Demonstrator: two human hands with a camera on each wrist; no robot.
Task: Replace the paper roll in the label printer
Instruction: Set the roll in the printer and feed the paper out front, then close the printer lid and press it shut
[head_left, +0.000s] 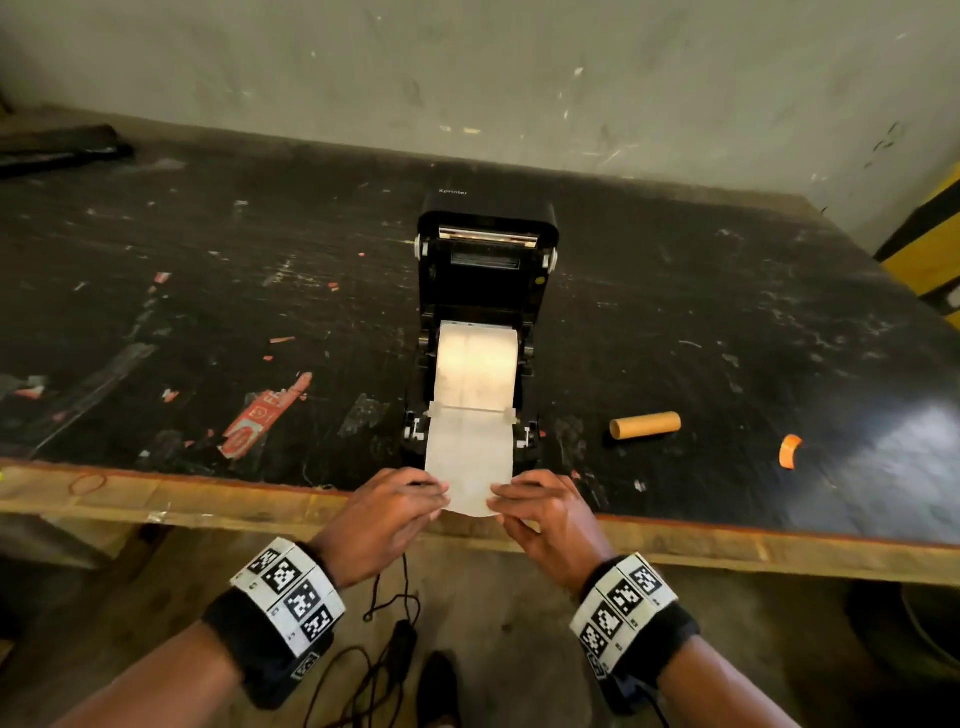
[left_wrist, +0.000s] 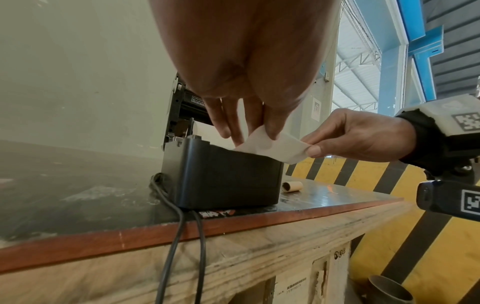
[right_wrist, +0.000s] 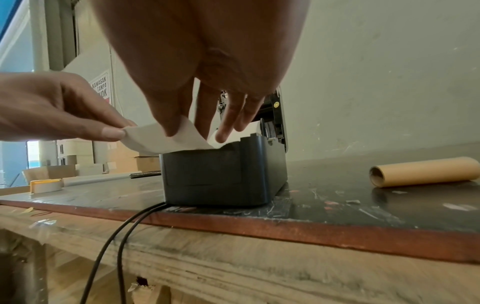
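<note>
The black label printer (head_left: 485, 291) stands near the table's front edge with its lid tilted up. A white paper roll (head_left: 475, 369) sits in its bay. A strip of paper (head_left: 467, 457) runs from the roll over the printer's front. My left hand (head_left: 439, 499) pinches the strip's left corner and my right hand (head_left: 498, 501) pinches its right corner, just off the table edge. In the left wrist view the paper (left_wrist: 275, 148) sags between both hands above the printer body (left_wrist: 223, 174). The right wrist view shows the same strip (right_wrist: 161, 139) over the printer (right_wrist: 223, 174).
An empty brown cardboard core (head_left: 645, 425) lies right of the printer, with an orange scrap (head_left: 790, 451) beyond it. Red label scraps (head_left: 260, 415) litter the dark table (head_left: 208, 260) on the left. Black cables (left_wrist: 179, 236) hang over the wooden front edge. A tape roll (right_wrist: 46, 185) sits far left.
</note>
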